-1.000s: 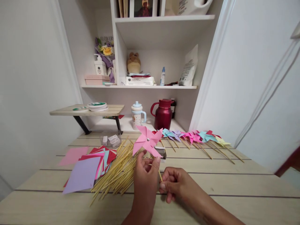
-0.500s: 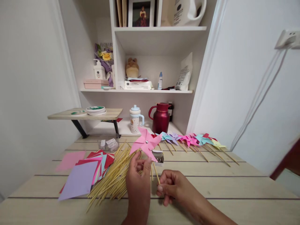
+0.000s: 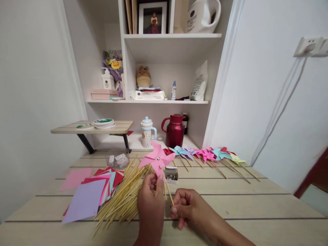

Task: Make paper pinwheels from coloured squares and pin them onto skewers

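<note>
A pink pinwheel (image 3: 158,159) is held up above a pale wooden table (image 3: 235,205), its face towards the viewer and a silver pin (image 3: 158,159) at its centre. All clock directions here are read from that pinwheel.

The left hand (image 3: 150,200) is at six o'clock, its grip pinching the pinwheel at its lower blade between thumb and fingers. A thin stick (image 3: 169,194) slants down from the pinwheel towards five o'clock. Near its bottom end, the right hand (image 3: 187,206) has its grip closed in a pinch around it, thumb against fingers.

Between four and five o'clock, just beyond the stick, sits an opened small box (image 3: 172,181) with shiny metal pieces inside. A loose pile of yellow sticks (image 3: 125,196) spreads at seven to eight o'clock, next to the left hand. Beside that, at eight o'clock, is a fan of coloured paper squares (image 3: 84,200), a lilac one at the front. At nine o'clock are some small white boxes (image 3: 121,159).

At three o'clock, a row of other pinwheels (image 3: 206,155) lies on the table in red, blue, lilac, pink and yellow. A low stand (image 3: 123,126) is at ten o'clock, a cup (image 3: 147,136) with a blue handle at eleven, and a dark red jug (image 3: 175,133) at one.
</note>
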`<state>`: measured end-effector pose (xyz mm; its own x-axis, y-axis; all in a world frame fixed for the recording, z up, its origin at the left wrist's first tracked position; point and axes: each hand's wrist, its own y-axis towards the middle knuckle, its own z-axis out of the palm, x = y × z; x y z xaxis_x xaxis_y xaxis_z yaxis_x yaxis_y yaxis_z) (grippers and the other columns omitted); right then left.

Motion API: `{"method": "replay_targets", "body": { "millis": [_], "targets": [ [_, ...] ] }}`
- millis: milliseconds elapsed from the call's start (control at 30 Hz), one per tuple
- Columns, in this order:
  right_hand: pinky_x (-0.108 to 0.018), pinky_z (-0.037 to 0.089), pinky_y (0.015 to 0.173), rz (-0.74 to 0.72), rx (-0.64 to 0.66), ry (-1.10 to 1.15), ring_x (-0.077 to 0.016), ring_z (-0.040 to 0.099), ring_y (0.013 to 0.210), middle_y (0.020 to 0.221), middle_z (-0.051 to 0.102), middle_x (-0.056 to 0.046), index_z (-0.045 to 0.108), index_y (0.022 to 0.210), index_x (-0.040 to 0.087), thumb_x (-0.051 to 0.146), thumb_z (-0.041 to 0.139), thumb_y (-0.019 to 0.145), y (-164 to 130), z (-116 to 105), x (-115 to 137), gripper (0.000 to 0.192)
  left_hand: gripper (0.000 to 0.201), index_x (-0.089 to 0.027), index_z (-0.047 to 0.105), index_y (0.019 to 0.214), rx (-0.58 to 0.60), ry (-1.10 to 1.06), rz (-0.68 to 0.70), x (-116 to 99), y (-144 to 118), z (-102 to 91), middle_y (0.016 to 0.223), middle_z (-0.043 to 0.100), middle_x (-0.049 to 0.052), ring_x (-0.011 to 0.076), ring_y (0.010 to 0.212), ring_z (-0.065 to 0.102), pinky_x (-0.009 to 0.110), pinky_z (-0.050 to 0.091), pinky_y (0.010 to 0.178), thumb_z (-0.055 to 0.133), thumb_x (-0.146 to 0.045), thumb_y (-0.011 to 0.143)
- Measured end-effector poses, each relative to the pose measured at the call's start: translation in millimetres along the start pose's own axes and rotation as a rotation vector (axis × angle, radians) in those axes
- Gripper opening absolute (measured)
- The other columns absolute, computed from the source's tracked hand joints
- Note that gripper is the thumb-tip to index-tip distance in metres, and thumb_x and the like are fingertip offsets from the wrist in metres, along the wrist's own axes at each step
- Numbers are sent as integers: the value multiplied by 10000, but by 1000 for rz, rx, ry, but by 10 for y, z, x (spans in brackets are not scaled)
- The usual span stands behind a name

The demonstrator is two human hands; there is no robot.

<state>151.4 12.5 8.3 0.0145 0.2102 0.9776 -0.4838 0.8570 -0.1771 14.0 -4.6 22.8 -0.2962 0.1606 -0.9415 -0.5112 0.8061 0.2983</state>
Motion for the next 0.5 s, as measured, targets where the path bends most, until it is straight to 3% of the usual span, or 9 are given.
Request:
{"method": "replay_targets", "body": {
  "millis": [400, 500],
  "targets": [
    [-179, 290, 389, -9, 25, 48, -90, 550, 374, 576, 684, -6, 532, 678, 170, 310, 758, 543, 5, 6, -41, 298, 415, -189, 637, 932, -35, -83, 30, -3, 4, -23, 794, 707, 68, 242, 750, 665, 340, 489, 686, 588, -578, 796],
    [-180, 290, 390, -20, 19, 54, -94, 561, 386, 584, 686, -5, 532, 680, 170, 304, 769, 543, 11, -6, -34, 304, 479, -172, 610, 1032, -56, -114, 11, 14, 9, -8, 821, 696, 70, 239, 744, 662, 349, 499, 684, 598, -582, 786]
  ]
}}
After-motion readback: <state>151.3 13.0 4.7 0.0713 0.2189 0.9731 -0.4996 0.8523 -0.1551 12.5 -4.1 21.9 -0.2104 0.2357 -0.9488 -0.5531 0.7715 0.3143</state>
